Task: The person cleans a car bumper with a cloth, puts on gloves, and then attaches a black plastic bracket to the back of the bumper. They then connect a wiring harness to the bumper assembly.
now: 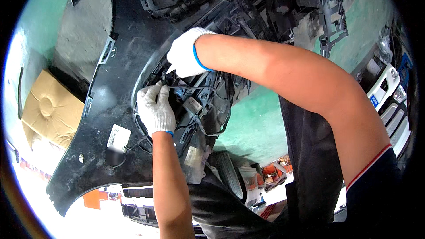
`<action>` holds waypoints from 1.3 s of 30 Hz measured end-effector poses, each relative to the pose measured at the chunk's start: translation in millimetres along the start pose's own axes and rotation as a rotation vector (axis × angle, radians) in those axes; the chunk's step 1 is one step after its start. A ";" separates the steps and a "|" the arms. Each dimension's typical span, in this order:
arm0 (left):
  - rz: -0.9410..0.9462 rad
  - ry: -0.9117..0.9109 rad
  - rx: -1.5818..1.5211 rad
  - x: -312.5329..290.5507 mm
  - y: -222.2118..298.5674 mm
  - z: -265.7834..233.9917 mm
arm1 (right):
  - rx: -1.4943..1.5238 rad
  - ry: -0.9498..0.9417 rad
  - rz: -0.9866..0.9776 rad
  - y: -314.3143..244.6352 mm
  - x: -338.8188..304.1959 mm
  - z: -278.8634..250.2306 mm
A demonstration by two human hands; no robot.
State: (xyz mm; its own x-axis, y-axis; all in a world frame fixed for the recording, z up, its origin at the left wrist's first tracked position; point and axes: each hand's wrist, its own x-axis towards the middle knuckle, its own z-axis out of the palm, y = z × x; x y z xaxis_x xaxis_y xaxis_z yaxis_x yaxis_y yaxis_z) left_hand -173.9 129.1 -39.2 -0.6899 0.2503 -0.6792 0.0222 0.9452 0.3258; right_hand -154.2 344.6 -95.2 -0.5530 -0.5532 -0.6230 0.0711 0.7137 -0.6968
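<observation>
Both hands wear white knitted gloves with blue cuffs. My left hand (pixel 156 109) is closed, its thumb and fingers pinched on a thin dark cable (pixel 188 88) that runs off to the right. Above it, my right hand (pixel 188 54) is bent down over the same recess with curled fingers. One fingertip points toward the left hand; what the right hand grips, if anything, is hidden. Around both hands lies a vehicle's dark front bay, with a wiring harness (pixel 207 133) and a small module with a pale label (pixel 192 105). A large black body panel (pixel 128 48) borders the recess on the left.
A white label (pixel 118 137) sticks to the panel's lower part. At left, a flattened brown cardboard box (pixel 53 110) lies on the floor. A black plastic bracket (pixel 334 15) juts out at upper right. White grille parts (pixel 392 106) stand at far right. The floor (pixel 254 126) is green.
</observation>
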 end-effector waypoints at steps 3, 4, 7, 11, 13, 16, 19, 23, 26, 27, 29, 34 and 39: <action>0.048 -0.001 0.022 -1.8 -4.3 -1.7 | 0.077 -0.014 0.106 -8.3 -4.2 -5.0; 0.063 0.000 0.025 -2.5 -4.1 -2.2 | 0.094 -0.023 0.140 -11.0 -6.5 -8.7; 0.035 -0.002 0.031 -3.7 -0.8 -2.2 | 0.074 -0.034 0.126 -14.7 -6.2 -11.4; 0.069 0.002 0.062 -2.8 -1.2 -3.3 | 0.111 0.002 0.145 -9.4 -5.8 -5.3; 0.078 0.025 0.040 -5.1 -1.5 -3.0 | 0.167 0.102 0.167 -6.9 -13.8 4.0; 0.077 0.044 0.008 -7.4 1.7 -5.3 | 0.277 0.298 0.186 -9.1 -31.8 22.9; 0.078 0.051 0.024 -9.0 0.7 -6.3 | 0.477 0.454 0.185 -20.7 -58.7 33.8; 0.119 0.025 0.025 -8.5 0.2 -4.9 | 0.581 0.637 0.232 -30.5 -64.6 76.0; 0.138 0.020 0.038 -11.3 0.9 -5.9 | 0.692 0.663 0.174 -44.2 -59.9 82.4; 0.143 0.020 0.046 -11.7 1.2 -6.8 | 0.705 0.640 0.183 -48.4 -57.3 82.4; 0.170 0.025 0.060 -10.8 0.9 -7.2 | 0.704 0.671 0.179 -55.1 -52.2 87.5; 0.184 0.053 0.025 -12.7 -4.7 -1.9 | 0.656 0.586 0.224 -66.1 -51.8 81.8; 0.200 0.066 0.046 -12.6 -5.1 -3.1 | 0.677 0.630 0.131 -70.3 -42.5 79.3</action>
State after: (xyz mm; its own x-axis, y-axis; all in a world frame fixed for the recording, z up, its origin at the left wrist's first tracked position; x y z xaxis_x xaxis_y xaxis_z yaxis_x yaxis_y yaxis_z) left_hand -167.5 120.5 -30.2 -0.7146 0.4212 -0.5585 0.1957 0.8869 0.4185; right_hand -69.9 283.9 -47.9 -0.8405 -0.0091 -0.5417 0.5238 0.2417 -0.8168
